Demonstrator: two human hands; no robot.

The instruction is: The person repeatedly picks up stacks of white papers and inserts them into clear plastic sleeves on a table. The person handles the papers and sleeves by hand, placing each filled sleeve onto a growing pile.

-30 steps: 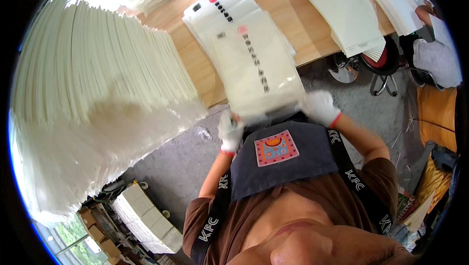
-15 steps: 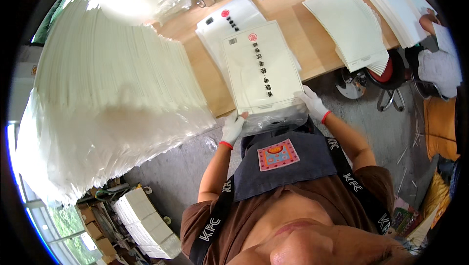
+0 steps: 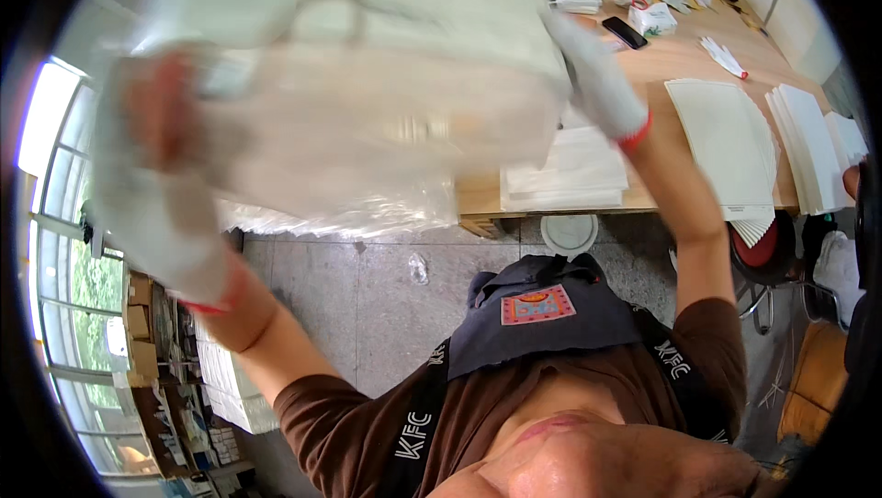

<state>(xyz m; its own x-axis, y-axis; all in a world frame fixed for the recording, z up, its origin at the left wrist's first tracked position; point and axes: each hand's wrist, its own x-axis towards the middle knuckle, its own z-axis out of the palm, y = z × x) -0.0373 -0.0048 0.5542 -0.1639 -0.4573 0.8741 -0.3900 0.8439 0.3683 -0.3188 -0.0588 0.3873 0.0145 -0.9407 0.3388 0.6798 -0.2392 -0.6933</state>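
Observation:
Raised high and close in front of me is a cream paper packet (image 3: 441, 34) with dark print, its lower part in a clear plastic sleeve, all blurred by motion. My left hand (image 3: 165, 195), in a white glove with a red cuff, is closed on the packet's left edge, the bare thumb in front. At the right edge, my right hand (image 3: 597, 75) in a matching glove grips it too; its fingertips are partly hidden behind the packet. Below and behind it, a stack of white sheets or bags (image 3: 574, 167) lies on the wooden table (image 3: 643, 144).
On the table are a fanned cream stack (image 3: 721, 140), a white stack (image 3: 804, 144), a phone (image 3: 625, 32), a loose glove (image 3: 724, 57) and scissors with tape farther back. Plastic wrapping (image 3: 367, 209) hangs at left. A stool (image 3: 763, 254) and white bucket (image 3: 569, 233) stand below.
Both hands have lifted the packet from the table's front edge up and to the left, close to my view. My view has turned left; the large wrapped pile is now mostly hidden.

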